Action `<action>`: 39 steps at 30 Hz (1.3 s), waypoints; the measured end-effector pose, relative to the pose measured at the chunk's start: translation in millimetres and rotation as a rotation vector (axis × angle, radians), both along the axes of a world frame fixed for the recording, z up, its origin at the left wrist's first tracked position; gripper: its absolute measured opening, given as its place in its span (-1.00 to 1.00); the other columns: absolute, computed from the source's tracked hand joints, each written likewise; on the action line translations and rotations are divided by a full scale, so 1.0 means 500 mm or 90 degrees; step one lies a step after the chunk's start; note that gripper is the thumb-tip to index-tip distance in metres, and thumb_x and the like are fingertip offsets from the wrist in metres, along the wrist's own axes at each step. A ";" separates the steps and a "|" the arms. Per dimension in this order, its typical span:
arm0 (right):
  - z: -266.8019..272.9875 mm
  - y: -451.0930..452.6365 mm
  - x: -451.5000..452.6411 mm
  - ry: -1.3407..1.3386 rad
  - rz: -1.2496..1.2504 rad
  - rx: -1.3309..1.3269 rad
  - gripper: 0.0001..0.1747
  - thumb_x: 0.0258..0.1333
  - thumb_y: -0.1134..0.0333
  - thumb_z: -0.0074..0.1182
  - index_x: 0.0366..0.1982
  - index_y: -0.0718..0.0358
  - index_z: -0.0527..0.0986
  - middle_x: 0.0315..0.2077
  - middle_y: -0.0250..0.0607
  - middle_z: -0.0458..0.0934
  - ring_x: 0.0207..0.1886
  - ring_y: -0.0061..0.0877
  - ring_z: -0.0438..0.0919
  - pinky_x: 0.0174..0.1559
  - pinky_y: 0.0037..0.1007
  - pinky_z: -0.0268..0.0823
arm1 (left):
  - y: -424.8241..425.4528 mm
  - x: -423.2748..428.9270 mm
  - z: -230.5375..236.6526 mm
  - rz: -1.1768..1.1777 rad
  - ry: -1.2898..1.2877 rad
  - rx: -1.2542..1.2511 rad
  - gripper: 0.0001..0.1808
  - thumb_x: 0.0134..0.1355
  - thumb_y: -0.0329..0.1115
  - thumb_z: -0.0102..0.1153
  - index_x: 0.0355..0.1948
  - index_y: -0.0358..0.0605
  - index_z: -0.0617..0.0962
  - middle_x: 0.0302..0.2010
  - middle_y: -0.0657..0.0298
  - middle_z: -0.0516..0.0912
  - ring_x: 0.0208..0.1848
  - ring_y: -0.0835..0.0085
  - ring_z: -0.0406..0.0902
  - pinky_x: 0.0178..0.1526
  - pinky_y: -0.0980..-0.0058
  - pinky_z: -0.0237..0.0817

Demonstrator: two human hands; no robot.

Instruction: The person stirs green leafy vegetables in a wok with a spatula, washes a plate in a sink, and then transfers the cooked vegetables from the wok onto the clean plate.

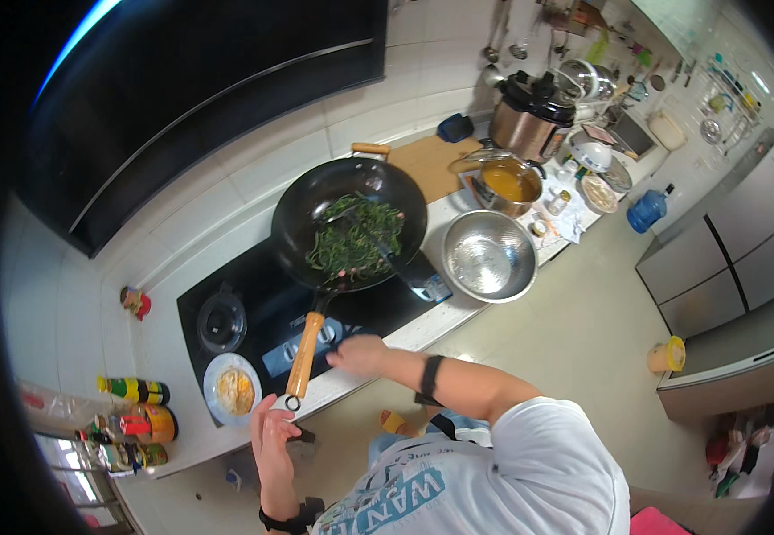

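Note:
A black wok (293, 221) with a wooden handle (305, 354) stands on the black glass gas stove (387, 314). Inside lie cooked leafy greens (353, 241) with small pink pieces, and a spatula (387, 251) rests in them, its handle leaning over the near right rim. My left hand (272, 435) is by the ring at the wooden handle's end, fingers apart and holding nothing visible. Beside the stove's control knob (326, 334) is my right hand (360, 356), fingers curled and partly hidden; contact with the knob cannot be told. A plate (211, 378) of fried egg (234, 391) sits left of the handle.
Right of the wok are a steel bowl (490, 257), a pot of yellowish liquid (510, 180) and a pressure cooker (530, 117). Sauce bottles (134, 390) stand at the left counter end. The range hood (213, 100) overhangs the back.

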State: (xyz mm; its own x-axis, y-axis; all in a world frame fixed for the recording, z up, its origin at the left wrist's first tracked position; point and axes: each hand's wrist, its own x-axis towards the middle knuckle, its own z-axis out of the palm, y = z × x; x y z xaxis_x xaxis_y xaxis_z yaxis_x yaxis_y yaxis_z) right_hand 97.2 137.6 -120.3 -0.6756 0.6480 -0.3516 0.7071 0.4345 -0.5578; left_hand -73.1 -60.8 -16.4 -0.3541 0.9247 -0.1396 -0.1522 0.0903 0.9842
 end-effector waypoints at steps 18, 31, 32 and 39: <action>0.063 -0.173 0.986 -0.075 -0.351 -0.044 -0.62 0.08 -0.02 0.07 -0.30 0.13 0.60 -0.35 -0.13 0.64 -0.23 -0.21 0.60 -0.18 -0.25 0.43 | 0.328 0.658 0.047 -0.409 -0.018 0.046 -0.72 0.30 -0.43 0.07 0.02 -0.25 0.48 -0.29 0.29 0.56 -0.31 0.62 0.46 -0.21 0.64 0.33; 0.043 -0.247 1.647 0.136 -0.785 -0.131 -0.71 0.09 0.19 0.18 -0.35 0.31 0.57 -0.56 -0.26 0.56 -0.51 -0.52 0.51 -0.44 -0.44 0.37 | 0.830 1.414 0.140 -0.583 0.119 0.194 -0.74 0.22 -0.29 0.20 -0.13 -0.21 0.56 -0.38 0.34 0.60 -0.46 0.64 0.50 -0.41 0.64 0.35; 0.036 -0.239 1.687 0.160 -0.814 -0.125 -0.75 0.12 0.24 0.17 -0.38 0.33 0.56 -0.58 -0.33 0.52 -0.55 -0.63 0.46 -0.52 -0.51 0.35 | 0.889 1.472 0.155 -0.553 0.178 0.211 -0.74 0.20 -0.28 0.21 -0.16 -0.23 0.57 -0.40 0.32 0.61 -0.47 0.62 0.50 -0.42 0.62 0.35; 0.033 -0.129 1.986 0.184 -0.914 -0.176 -0.77 0.13 0.28 0.15 -0.38 0.34 0.54 -0.59 -0.33 0.52 -0.56 -0.60 0.47 -0.53 -0.52 0.34 | 1.277 1.832 0.269 -0.327 0.464 0.295 -0.51 0.05 -0.06 0.21 -0.10 -0.22 0.59 -0.13 -0.02 0.66 -0.07 0.11 0.61 -0.03 0.29 0.40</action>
